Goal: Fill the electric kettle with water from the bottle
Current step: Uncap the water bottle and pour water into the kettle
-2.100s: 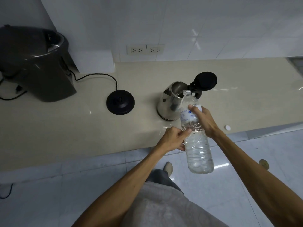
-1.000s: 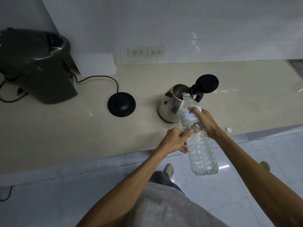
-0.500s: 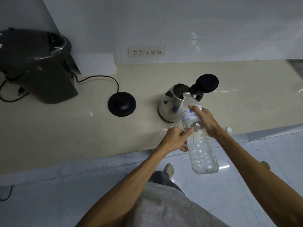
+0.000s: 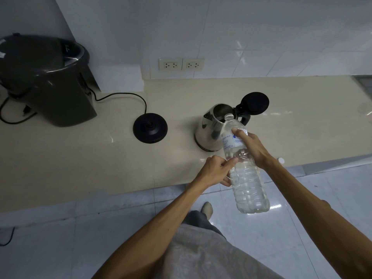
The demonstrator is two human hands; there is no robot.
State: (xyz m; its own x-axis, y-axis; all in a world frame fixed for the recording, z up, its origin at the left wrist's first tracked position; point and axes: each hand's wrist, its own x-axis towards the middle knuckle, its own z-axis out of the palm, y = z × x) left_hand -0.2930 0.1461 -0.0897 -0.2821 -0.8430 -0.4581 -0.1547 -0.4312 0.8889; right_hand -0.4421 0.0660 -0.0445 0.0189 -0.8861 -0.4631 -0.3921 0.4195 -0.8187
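Observation:
A steel electric kettle (image 4: 209,129) stands on the beige counter (image 4: 80,158) with its black lid (image 4: 255,103) flipped open. I hold a clear, uncapped water bottle (image 4: 246,178) tilted, its neck at the kettle's rim and its base toward me over the floor. My right hand (image 4: 251,148) grips the bottle's upper part by the label. My left hand (image 4: 216,171) pinches its left side lower down. Water fills the lower half of the bottle.
The kettle's black base (image 4: 150,127) sits left of the kettle, its cord running to a large dark appliance (image 4: 46,81) at far left. A small white cap (image 4: 280,160) lies near the counter edge. Two wall sockets (image 4: 181,65) are behind.
The bottle's mouth has crept slightly closer to the kettle's opening and tilted a little more. Both hands keep the same grip.

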